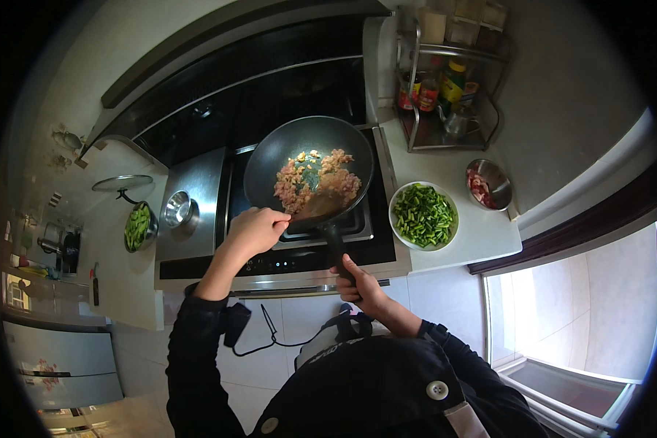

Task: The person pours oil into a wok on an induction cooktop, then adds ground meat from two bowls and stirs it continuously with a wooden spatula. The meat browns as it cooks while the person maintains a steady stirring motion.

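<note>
A dark wok (268,148) sits over the stove's burner. Crumbled, partly browned minced meat (336,180) lies in it, with pale chopped bits near the far side. My left hand (256,232), at the wok's near left rim, grips the end of a brown spatula (323,203). The spatula's blade lies low in the wok against the meat and looks blurred. My right hand (364,286) is wrapped around the wok's black handle (334,241), thumb on top.
Right of the stove stand a white plate of chopped green vegetable (424,216), a metal bowl with raw meat (487,186) and a bottle rack (446,143). Leftward are a small metal bowl (178,209), a bowl of green pieces (138,225), a glass lid (121,183) and a knife (94,284).
</note>
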The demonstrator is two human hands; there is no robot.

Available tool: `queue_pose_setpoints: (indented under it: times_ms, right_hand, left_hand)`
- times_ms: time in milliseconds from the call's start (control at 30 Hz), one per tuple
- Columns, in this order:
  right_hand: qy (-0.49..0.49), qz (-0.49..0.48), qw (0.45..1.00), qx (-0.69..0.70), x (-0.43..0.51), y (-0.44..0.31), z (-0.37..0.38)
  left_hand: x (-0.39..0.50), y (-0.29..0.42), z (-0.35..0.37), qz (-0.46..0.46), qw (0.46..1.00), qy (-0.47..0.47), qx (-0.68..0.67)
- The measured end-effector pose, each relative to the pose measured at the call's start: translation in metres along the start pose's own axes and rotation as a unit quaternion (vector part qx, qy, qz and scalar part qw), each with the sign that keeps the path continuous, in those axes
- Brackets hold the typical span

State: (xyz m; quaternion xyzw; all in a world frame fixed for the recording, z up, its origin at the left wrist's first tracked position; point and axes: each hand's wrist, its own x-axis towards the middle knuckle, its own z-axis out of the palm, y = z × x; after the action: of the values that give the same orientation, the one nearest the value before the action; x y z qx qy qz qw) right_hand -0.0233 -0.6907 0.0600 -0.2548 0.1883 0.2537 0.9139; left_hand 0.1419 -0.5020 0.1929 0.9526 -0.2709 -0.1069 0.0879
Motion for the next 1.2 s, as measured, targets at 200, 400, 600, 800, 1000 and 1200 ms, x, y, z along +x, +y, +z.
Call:
queue_pose_setpoints:
  times_ms: [200,400,600,800,1000,1200]
  right_hand:
    - [0.018,0.008,1.000,0.005,0.000,-0.001,0.002]
    - [0.013,0.011,1.000,0.014,0.001,-0.001,0.000]
    - [-0.016,0.004,1.000,0.020,0.001,0.000,-0.002]
    - [-0.010,0.009,1.000,0.020,0.001,0.000,-0.001]
    - [0.000,0.002,1.000,0.012,-0.001,0.000,-0.001]
    - [-0.014,0.002,1.000,0.010,0.001,0.001,-0.001]
  left_hand:
    - [0.054,0.010,0.048,-0.096,0.991,0.089,0.001]
    - [0.016,0.003,0.025,-0.015,1.000,0.004,-0.003]
    - [0.029,-0.022,0.014,-0.086,0.993,0.064,0.049]
    - [0.024,-0.011,0.011,-0.037,0.999,-0.001,-0.023]
    - [0.005,-0.020,-0.023,-0.081,0.993,-0.025,0.082]
    - [0.015,-0.016,-0.001,-0.075,0.997,0.005,-0.018]
